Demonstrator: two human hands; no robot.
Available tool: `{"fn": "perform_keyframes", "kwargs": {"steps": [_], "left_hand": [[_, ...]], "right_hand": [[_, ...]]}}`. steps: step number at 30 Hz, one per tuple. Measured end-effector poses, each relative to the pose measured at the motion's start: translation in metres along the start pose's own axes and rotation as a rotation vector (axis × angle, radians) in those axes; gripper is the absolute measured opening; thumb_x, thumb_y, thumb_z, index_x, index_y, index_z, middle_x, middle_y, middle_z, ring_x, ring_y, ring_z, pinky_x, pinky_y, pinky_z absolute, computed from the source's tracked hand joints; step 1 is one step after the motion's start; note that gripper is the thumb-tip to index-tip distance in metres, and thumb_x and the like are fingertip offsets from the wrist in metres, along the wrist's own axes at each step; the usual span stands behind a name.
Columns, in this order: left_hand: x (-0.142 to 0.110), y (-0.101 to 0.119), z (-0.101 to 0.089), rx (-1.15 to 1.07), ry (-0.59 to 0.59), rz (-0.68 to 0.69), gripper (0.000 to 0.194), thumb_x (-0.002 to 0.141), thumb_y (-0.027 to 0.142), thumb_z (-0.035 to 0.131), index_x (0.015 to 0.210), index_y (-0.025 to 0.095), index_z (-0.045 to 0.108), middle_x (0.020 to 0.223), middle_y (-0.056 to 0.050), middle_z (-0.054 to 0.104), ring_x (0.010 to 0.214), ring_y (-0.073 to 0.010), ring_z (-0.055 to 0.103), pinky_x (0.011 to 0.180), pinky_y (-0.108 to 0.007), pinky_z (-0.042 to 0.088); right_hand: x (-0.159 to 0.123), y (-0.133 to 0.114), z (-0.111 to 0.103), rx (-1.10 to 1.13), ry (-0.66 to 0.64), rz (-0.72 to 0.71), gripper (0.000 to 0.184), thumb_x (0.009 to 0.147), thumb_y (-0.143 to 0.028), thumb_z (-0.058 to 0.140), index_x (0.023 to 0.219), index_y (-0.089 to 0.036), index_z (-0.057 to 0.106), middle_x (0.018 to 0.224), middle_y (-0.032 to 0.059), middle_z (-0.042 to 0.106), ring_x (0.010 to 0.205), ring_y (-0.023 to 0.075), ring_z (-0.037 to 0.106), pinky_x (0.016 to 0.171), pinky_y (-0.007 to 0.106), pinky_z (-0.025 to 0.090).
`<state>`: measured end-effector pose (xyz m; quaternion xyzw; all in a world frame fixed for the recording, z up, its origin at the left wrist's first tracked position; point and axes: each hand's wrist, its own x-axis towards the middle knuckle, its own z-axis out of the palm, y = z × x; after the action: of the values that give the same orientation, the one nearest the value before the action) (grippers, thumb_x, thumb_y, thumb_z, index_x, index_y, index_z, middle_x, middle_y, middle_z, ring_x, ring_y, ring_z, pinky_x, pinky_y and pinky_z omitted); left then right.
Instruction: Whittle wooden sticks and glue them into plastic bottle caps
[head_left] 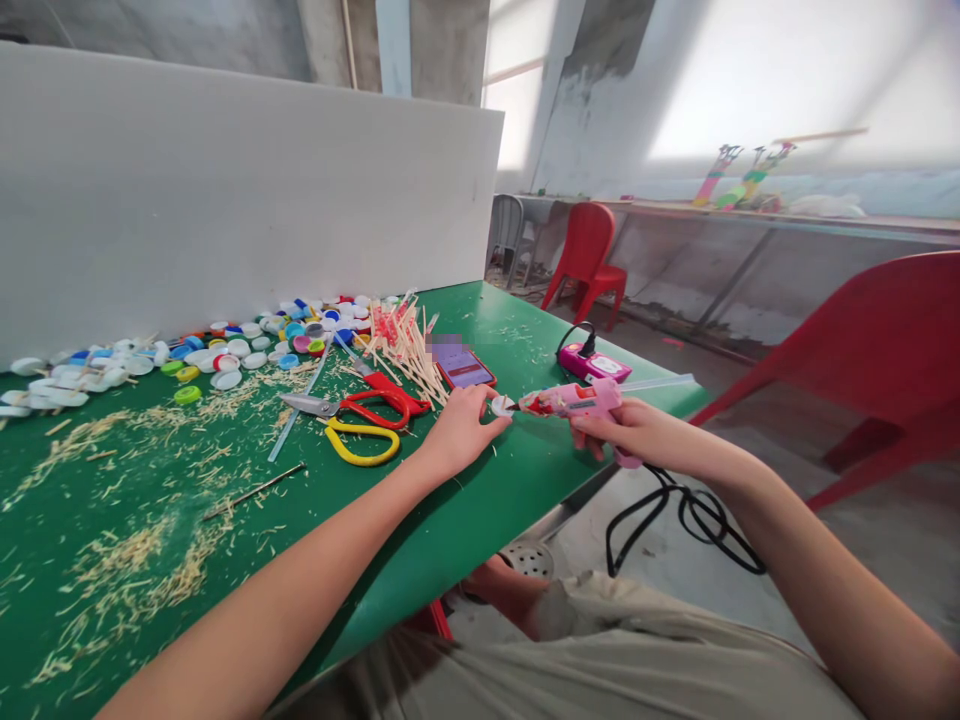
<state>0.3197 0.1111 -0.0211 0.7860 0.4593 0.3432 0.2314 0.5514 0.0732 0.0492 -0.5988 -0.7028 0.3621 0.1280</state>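
Note:
My right hand (619, 432) is wrapped round the handle of a pink glue gun (577, 400), and a clear glue stick (660, 382) pokes out of its back end. Between the thumb and fingers of my left hand (466, 425) is a small white bottle cap (502, 406). The gun's dark nozzle points left and meets the cap, or lies very close to it; I cannot tell which. Scissors (367, 412) with one red and one yellow handle lie left of my left hand. Just behind that hand rests a phone (463, 366) with a lit screen.
Many coloured bottle caps (240, 348) and a heap of wooden sticks (405, 335) lie along the white board (247, 190). Wood shavings litter the green table (420, 520). A pink power strip (595, 362) sits near the right edge; a black cable (675, 490) hangs below.

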Motion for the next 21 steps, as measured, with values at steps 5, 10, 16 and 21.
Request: {"fn": "perform_keyframes", "kwargs": {"steps": [5,10,16,21], "left_hand": [[0.0,0.001,-0.001,0.002,-0.001,0.001,0.023,0.083,0.03,0.062,0.099,0.014,0.06,0.08,-0.001,0.056,0.083,-0.0174,0.051,0.077,-0.03,0.04],[-0.001,0.001,0.0,0.008,-0.008,0.0,0.022,0.084,0.03,0.061,0.099,0.015,0.06,0.082,-0.002,0.056,0.086,-0.0182,0.052,0.08,-0.03,0.041],[0.0,-0.001,0.001,0.031,-0.012,0.011,0.023,0.086,0.031,0.058,0.104,0.016,0.058,0.092,-0.005,0.06,0.097,-0.0211,0.053,0.089,-0.034,0.043],[-0.001,0.0,0.001,0.04,-0.012,0.016,0.023,0.086,0.032,0.058,0.102,0.015,0.058,0.094,-0.007,0.061,0.1,-0.0223,0.053,0.091,-0.036,0.044]], "right_hand": [[0.0,-0.002,0.0,0.002,0.013,0.004,0.07,0.067,-0.086,0.048,0.071,-0.017,0.061,0.067,0.0047,0.058,0.052,0.0102,0.045,0.047,0.025,0.04],[0.003,0.003,-0.001,-0.015,0.001,-0.003,0.07,0.068,-0.085,0.046,0.067,-0.017,0.059,0.064,0.0043,0.058,0.051,0.0098,0.045,0.047,0.025,0.038],[0.007,0.012,-0.002,-0.038,-0.003,-0.038,0.072,0.072,-0.084,0.043,0.071,-0.014,0.061,0.067,0.0057,0.06,0.054,0.0105,0.047,0.049,0.025,0.038],[0.007,0.014,-0.002,-0.032,-0.004,-0.024,0.074,0.072,-0.085,0.042,0.072,-0.013,0.06,0.067,0.0053,0.058,0.05,0.0094,0.044,0.048,0.026,0.036]]}}
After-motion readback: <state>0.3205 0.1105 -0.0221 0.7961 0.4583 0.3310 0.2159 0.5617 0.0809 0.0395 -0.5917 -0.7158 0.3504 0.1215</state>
